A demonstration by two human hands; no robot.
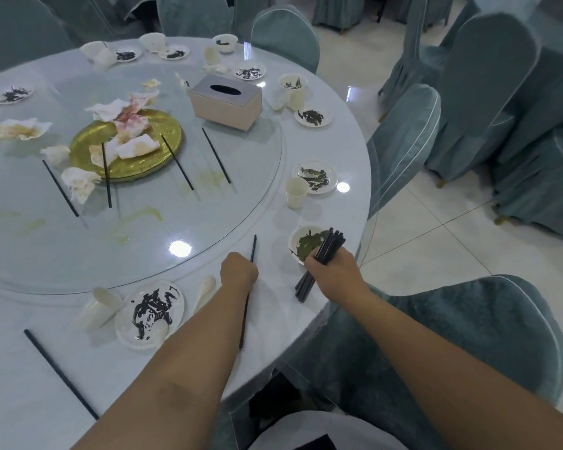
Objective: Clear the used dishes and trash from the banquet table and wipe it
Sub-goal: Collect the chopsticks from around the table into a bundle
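My left hand (238, 269) grips a single black chopstick (253, 246) near the front rim of the round white banquet table (345, 147). My right hand (333, 266) holds a bundle of several black chopsticks (329, 246) over a dirty small bowl (298, 243). More loose chopsticks (61, 188) lie on the glass turntable (208, 203) around a gold plate (163, 151) heaped with stained napkins (129, 116). Another chopstick (59, 373) lies at the front left. A smeared plate (150, 315), a tipped paper cup (98, 308) and a spoon (205, 292) sit beside my left forearm.
A tissue box (225, 102) stands on the turntable's far right. Dirty small plates (314, 177), bowls and a paper cup (296, 193) ring the table's rim. Yellow smears mark the glass. Grey-green covered chairs (400, 144) crowd the table's right side and front (488, 323).
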